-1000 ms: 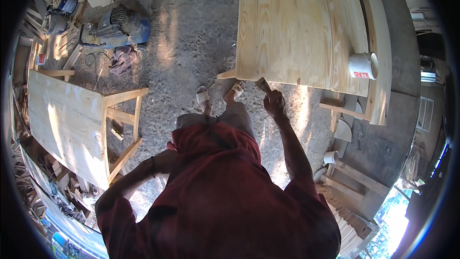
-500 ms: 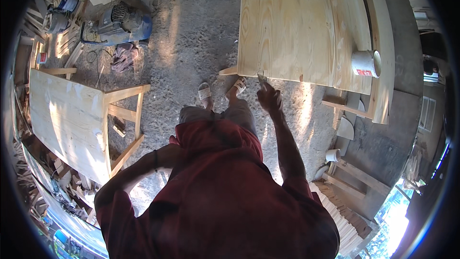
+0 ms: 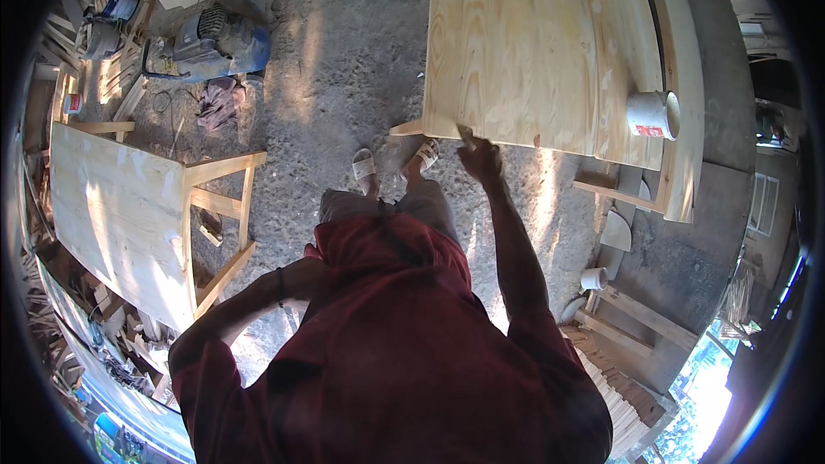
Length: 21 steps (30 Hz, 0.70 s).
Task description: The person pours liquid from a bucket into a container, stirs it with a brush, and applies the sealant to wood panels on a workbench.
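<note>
White can (image 3: 650, 114) lies tipped on the plywood panel (image 3: 533, 43); right hand (image 3: 479, 157) fingers pinch a small tool at its edge.

Two large plywood panels show: one panel (image 3: 533, 43) at upper centre, another panel (image 3: 116, 206) at the left on a wooden frame. One white can (image 3: 650, 114) stands at the upper right, and one small white cup (image 3: 593, 278) sits at the lower right. One blue motor (image 3: 210, 43) lies at upper left. Two sandals: left sandal (image 3: 364, 165), right sandal (image 3: 425, 154).
</note>
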Available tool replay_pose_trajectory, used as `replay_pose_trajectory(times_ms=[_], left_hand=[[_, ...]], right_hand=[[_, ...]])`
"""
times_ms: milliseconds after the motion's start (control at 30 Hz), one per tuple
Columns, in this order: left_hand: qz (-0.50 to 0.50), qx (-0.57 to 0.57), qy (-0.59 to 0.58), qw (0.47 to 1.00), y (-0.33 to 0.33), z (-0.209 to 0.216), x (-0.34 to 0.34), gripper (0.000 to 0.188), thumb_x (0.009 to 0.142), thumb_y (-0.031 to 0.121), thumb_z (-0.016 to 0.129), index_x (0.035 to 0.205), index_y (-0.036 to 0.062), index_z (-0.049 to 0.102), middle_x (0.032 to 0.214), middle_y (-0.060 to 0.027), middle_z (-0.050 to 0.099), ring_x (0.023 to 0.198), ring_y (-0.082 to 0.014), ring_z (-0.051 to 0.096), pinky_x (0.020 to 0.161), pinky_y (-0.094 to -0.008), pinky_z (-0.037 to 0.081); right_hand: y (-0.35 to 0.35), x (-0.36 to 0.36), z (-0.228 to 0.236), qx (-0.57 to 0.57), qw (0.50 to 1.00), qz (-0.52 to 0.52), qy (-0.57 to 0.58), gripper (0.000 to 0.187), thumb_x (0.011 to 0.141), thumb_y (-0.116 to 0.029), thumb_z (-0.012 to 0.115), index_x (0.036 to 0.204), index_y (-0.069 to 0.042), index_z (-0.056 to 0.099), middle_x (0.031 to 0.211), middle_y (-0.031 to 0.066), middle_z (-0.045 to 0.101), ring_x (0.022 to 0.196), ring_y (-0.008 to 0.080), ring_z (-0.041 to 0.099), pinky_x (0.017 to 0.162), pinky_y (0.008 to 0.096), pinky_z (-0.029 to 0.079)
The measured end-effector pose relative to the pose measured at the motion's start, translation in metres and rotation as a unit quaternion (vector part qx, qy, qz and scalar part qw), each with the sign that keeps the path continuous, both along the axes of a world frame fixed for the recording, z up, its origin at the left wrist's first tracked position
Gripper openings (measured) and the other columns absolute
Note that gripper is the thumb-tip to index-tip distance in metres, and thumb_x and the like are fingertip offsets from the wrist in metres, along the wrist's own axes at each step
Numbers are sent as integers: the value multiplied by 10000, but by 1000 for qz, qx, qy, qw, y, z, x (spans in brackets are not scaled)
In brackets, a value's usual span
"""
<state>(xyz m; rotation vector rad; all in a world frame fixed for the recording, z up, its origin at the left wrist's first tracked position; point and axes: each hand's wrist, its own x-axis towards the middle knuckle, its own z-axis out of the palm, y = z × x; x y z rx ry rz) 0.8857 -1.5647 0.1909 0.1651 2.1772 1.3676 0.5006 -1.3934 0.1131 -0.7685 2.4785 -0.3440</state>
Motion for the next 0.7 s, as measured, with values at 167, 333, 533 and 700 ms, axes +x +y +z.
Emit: replay_pose_trajectory(times_ms=[167, 333, 533, 700], left_hand=[[37, -27, 25, 999, 6, -20, 13, 149, 740, 201, 634, 768, 54, 633, 677, -137, 636, 645, -343, 652, 558, -433, 510], [-34, -31, 27, 999, 1, -11, 8, 140, 745, 198, 625, 731, 59, 636, 676, -144, 637, 649, -349, 652, 562, -437, 512], [-14, -30, 36, 999, 1, -8, -5, 148, 755, 204, 623, 742, 58, 637, 667, -144, 634, 656, -347, 656, 570, -434, 517], [32, -11, 23, 999, 6, -17, 9, 181, 785, 226, 614, 857, 62, 642, 725, -156, 648, 708, -356, 660, 611, -434, 520]], right_hand=[[5, 8, 1, -6, 998, 59, 30, 470, 787, -244, 634, 1244, -142, 587, 791, 229, 671, 794, 429, 667, 717, 530, 546], [21, 18, -22, -32, 998, 43, 27, 483, 780, -232, 618, 1257, -159, 591, 789, 238, 664, 744, 429, 665, 660, 527, 544], [14, 11, -13, -47, 998, 36, 29, 322, 781, -190, 596, 1092, -111, 618, 742, 253, 645, 697, 436, 652, 622, 540, 525], [14, 12, -13, -25, 998, 51, 33, 343, 787, -193, 602, 1122, -119, 608, 726, 225, 653, 692, 429, 655, 631, 531, 535]])
